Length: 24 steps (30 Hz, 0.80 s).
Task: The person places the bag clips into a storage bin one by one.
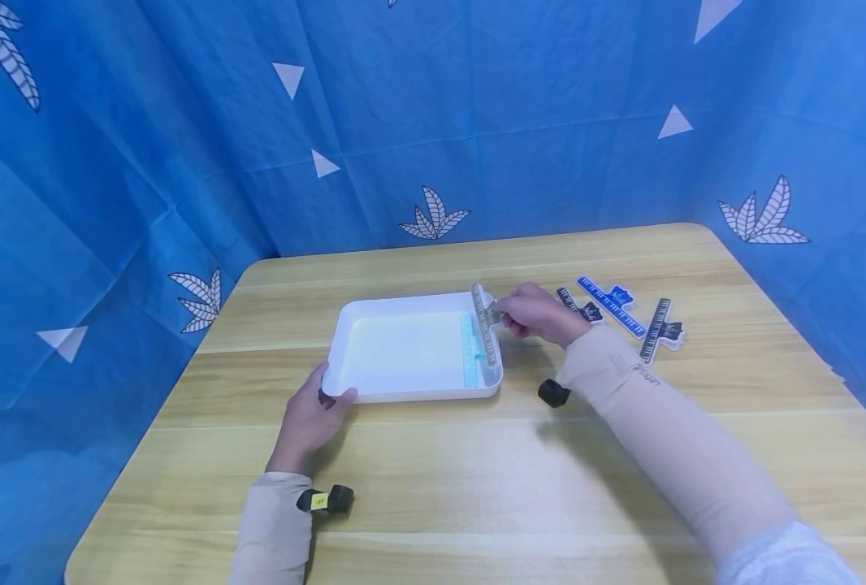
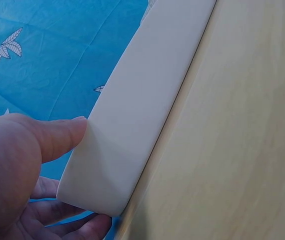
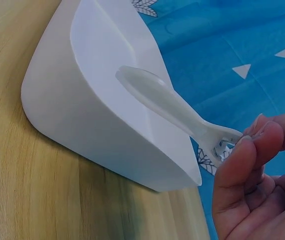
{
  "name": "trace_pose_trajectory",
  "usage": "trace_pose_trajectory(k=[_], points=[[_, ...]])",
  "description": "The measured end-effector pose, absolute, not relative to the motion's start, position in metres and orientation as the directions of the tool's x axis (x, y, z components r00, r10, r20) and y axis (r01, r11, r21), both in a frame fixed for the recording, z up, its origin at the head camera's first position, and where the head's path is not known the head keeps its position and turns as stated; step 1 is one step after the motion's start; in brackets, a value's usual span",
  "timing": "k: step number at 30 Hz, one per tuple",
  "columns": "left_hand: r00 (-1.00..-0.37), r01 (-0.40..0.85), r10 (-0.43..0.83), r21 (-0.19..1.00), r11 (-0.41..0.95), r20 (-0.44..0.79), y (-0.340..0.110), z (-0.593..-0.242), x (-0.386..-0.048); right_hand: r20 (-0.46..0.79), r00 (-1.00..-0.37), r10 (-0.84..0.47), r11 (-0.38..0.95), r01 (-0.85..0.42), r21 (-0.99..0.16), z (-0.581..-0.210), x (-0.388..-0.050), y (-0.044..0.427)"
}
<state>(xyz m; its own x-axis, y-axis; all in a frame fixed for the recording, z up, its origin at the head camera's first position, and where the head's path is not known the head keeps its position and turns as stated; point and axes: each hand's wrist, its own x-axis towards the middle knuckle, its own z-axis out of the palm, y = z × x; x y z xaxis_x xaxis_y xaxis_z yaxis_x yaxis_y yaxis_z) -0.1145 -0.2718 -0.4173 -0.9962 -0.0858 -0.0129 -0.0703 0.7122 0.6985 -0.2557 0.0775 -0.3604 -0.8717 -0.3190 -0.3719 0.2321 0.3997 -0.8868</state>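
A white tray [image 1: 404, 349] lies on the table, and my left hand [image 1: 312, 426] grips its near left corner. In the left wrist view the thumb [image 2: 65, 137] presses the rim while the other fingers go round the corner. My right hand [image 1: 539, 313] pinches a grey clip [image 1: 483, 325] with a piano-key pattern by its handle, over the tray's right side. From the right wrist view, the clip's smooth pale back [image 3: 157, 95] slants across the tray rim. Inside the tray, along its right end, lies a light blue clip [image 1: 469, 351], partly covered by the grey one.
Right of the tray on the wooden table [image 1: 433, 487] lie a blue clip [image 1: 612, 305], a black clip [image 1: 655, 333] and another black clip [image 1: 570, 302] partly hidden behind my right hand. A blue patterned curtain [image 1: 550, 179] hangs behind the table.
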Motion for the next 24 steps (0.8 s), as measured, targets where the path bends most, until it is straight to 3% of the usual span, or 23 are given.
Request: trace_pose_trajectory(k=[24], points=[[-0.996,-0.066,-0.089,0.683,0.727,-0.002,-0.273,-0.420,-0.116,-0.357,-0.867,-0.347,0.390,0.213,-0.896,-0.366,-0.256,0.065]])
